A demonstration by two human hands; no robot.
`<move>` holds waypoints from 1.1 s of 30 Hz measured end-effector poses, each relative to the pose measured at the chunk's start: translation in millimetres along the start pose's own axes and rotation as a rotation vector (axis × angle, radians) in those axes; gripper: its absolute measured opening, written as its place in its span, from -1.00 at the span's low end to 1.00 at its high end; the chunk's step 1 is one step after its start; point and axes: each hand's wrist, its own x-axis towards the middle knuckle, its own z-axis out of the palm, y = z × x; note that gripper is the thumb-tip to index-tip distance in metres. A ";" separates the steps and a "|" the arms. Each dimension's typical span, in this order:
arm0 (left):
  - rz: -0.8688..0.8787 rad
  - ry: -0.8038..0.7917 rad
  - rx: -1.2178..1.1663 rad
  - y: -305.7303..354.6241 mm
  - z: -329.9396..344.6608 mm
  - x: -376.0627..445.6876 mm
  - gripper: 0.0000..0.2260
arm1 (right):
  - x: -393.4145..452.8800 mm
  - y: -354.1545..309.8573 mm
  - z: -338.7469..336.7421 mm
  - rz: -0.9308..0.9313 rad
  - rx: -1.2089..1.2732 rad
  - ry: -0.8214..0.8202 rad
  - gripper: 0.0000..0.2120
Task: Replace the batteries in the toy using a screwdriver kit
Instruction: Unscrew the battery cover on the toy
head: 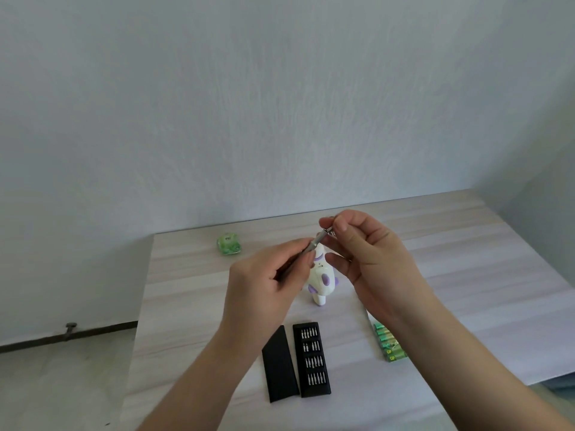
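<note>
A: What do the hands hold?
B: The left hand [264, 275] grips a slim metal screwdriver [314, 244], pointing up and right; the right hand [370, 256] pinches its tip.
A: And the toy?
B: A smooth white-and-purple plastic toy [322, 283] stands upright on the pale woodgrain table [193, 290], behind the open black bit case [312, 359].

Head view, the only one supplied. The camera sits on your head and looks forward and down across the table [466, 244], with wide-angle bending at the margins. Your left hand [264, 281] and right hand [370, 259] are raised near the middle of the picture, close to the lens, forearms entering from the lower edge. The table's near portion fills the lower half; the wall [280, 104] behind it fills the upper half. With one view, no overlap exists.
</note>
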 end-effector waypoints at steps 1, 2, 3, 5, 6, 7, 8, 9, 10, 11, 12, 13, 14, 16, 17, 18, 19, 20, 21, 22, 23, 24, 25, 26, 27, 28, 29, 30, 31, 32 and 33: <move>0.009 -0.006 0.001 0.8 -0.2 0.4 -0.83 | -0.5 0.0 -0.6 -0.001 -0.006 0.006 -0.90; 0.016 -0.011 0.002 1.4 -0.4 0.7 -0.83 | -0.7 -0.1 -1.4 -0.005 -0.014 0.014 -0.93; 0.018 -0.016 0.000 1.2 -0.4 0.9 -0.82 | -0.8 -0.1 -2.3 -0.014 -0.029 0.021 -0.95; 0.009 -0.026 -0.004 -0.3 -0.7 1.1 -0.81 | -1.3 -0.7 -4.3 -0.035 -0.077 0.031 -0.96; 0.007 -0.031 0.000 -1.6 -0.7 1.3 -0.80 | -1.7 -1.4 -5.3 -0.041 -0.101 0.035 -0.95; 0.012 -0.038 0.006 -3.0 -0.6 1.3 -0.80 | -2.0 -2.1 -6.0 -0.043 -0.122 0.039 -0.95; 0.021 -0.048 0.012 -4.1 -0.3 1.4 -0.80 | -2.8 -3.2 -6.3 -0.042 -0.141 0.039 -0.95; 0.030 -0.055 0.016 -4.6 0.0 1.7 -0.80 | -3.7 -4.3 -6.3 -0.041 -0.159 0.037 -0.95; 0.038 -0.059 0.019 -4.6 0.2 2.2 -0.81 | -4.7 -5.5 -6.0 -0.042 -0.177 0.035 -0.95; 0.046 -0.059 0.025 -4.9 0.4 2.8 -0.81 | -5.5 -6.5 -5.7 -0.046 -0.197 0.035 -0.94; 0.054 -0.059 0.032 -5.0 0.9 3.6 -0.82 | -6.3 -7.7 -5.9 -0.052 -0.218 0.037 -0.93; 0.056 -0.058 0.037 -5.2 1.5 4.3 -0.83 | -6.6 -8.8 -6.4 -0.061 -0.236 0.038 -0.93; 0.058 -0.057 0.041 -4.6 1.8 5.0 -0.84 | -6.5 -9.6 -7.3 -0.070 -0.253 0.041 -0.94; 0.075 -0.059 0.053 -3.3 3.0 6.4 -0.88 | -4.3 -10.4 -10.6 -0.089 -0.279 0.061 -0.94; 0.088 -0.063 0.058 -1.9 3.6 7.2 -0.87 | -3.1 -10.5 -12.1 -0.093 -0.285 0.072 -0.94; 0.099 -0.071 0.058 -1.3 4.2 7.7 -0.86 | -2.5 -10.7 -13.3 -0.094 -0.289 0.076 -0.94; 0.107 -0.079 0.057 -0.6 5.0 8.1 -0.86 | -2.0 -10.2 -14.5 -0.095 -0.297 0.076 -0.93; 0.112 -0.088 0.058 -0.2 5.8 8.3 -0.85 | -2.1 -9.8 -15.4 -0.096 -0.304 0.074 -0.92; 0.114 -0.095 0.060 0.0 6.7 8.5 -0.85 | -2.3 -9.3 -16.2 -0.094 -0.304 0.073 -0.92; 0.109 -0.102 0.058 0.0 7.7 8.4 -0.86 | -2.5 -8.6 -17.5 -0.092 -0.296 0.074 -0.94; 0.098 -0.107 0.050 -0.9 9.0 8.0 -0.86 | -2.5 -7.9 -18.8 -0.089 -0.286 0.074 -0.97; 0.086 -0.112 0.039 -1.3 10.5 7.6 -0.86 | -2.7 -7.0 -20.5 -0.089 -0.282 0.075 -0.96; 0.076 -0.118 0.029 -2.0 12.2 7.5 -0.86 | -2.2 -6.4 -22.3 -0.089 -0.282 0.075 -0.95; 0.069 -0.128 0.024 -2.3 14.2 8.0 -0.86 | -1.7 -6.1 -25.0 -0.092 -0.283 0.075 -0.94; 0.061 -0.140 0.022 -2.4 16.5 8.8 -0.87 | -0.5 -5.9 -28.1 -0.094 -0.284 0.076 -0.94; 0.051 -0.149 0.023 -3.1 19.2 9.5 -0.87 | 1.0 -5.7 -31.8 -0.095 -0.291 0.078 -0.94; 0.036 -0.157 0.025 -3.8 22.4 10.3 -0.88 | 3.2 -5.3 -36.0 -0.092 -0.301 0.079 -0.95; 0.018 -0.164 0.023 -4.8 25.4 10.8 -0.90 | 5.4 -4.7 -40.3 -0.083 -0.311 0.078 -0.96; -0.006 -0.174 0.017 -5.9 28.5 11.6 -0.92 | 8.0 -3.7 -44.5 -0.070 -0.311 0.074 -0.96; -0.034 -0.185 0.009 -6.4 31.5 12.5 -0.90 | 11.1 -2.7 -49.1 -0.055 -0.304 0.067 -0.96; -0.063 -0.200 -0.001 -7.2 34.6 13.6 -0.87 | 14.4 -2.1 -53.1 -0.043 -0.300 0.057 -0.95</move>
